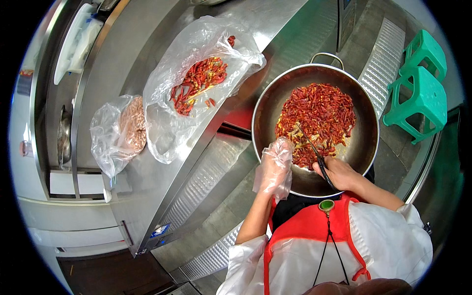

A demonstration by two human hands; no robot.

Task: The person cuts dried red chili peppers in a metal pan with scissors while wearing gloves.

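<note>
A wide steel pan (363, 147) lies in front of me, holding a heap of cut dried red chilies (320, 107) with yellow seeds among them. My right hand (337, 172), bare, grips the black handles of scissors (321, 162), whose blades point into the chilies. At the pan's near left rim is my left hand (276, 162) in a clear plastic glove, its fingers bunched; whether it pinches a chili is hidden. On the steel counter to the left, an open clear plastic bag (166, 73) holds more dried chilies (202, 79).
A smaller plastic bag of light brown pieces (134, 127) sits on the steel counter (158, 184) beside the large bag. Green plastic stools (427, 99) stand on the floor to the right. The pan's loop handle (327, 55) sticks out at its far side.
</note>
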